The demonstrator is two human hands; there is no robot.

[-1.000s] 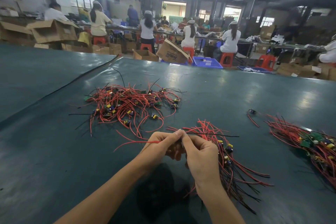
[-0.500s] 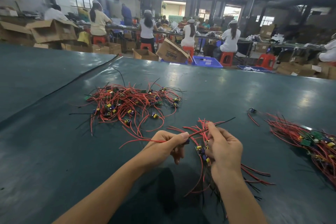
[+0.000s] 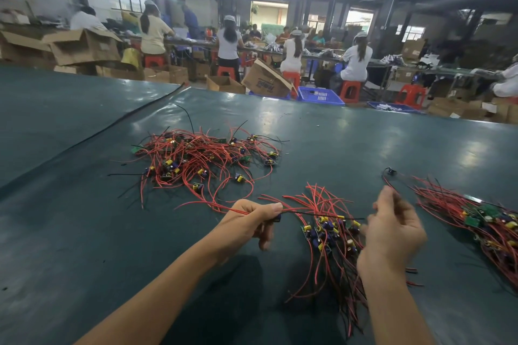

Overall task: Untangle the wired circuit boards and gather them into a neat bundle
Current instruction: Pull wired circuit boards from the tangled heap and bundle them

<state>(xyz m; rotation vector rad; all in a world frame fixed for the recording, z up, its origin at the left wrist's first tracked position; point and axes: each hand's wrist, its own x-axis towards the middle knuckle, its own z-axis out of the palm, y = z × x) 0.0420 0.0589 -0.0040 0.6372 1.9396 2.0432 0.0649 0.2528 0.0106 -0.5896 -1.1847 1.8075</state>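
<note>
Pinching one wired board (image 3: 277,218) between thumb and forefinger of left hand (image 3: 252,220), other fingers curled under; red lead trailing left, black lead sticking out right toward right hand (image 3: 392,232). Over there: fingers loose and spread, gripping nothing (blurred, tips just beside the black lead's end). Lying on green table (image 3: 84,232) between both wrists, under the held lead: gathered bundle (image 3: 328,235). Farther back, left: tangled pile (image 3: 201,157). Far right: side pile (image 3: 476,221).
</note>
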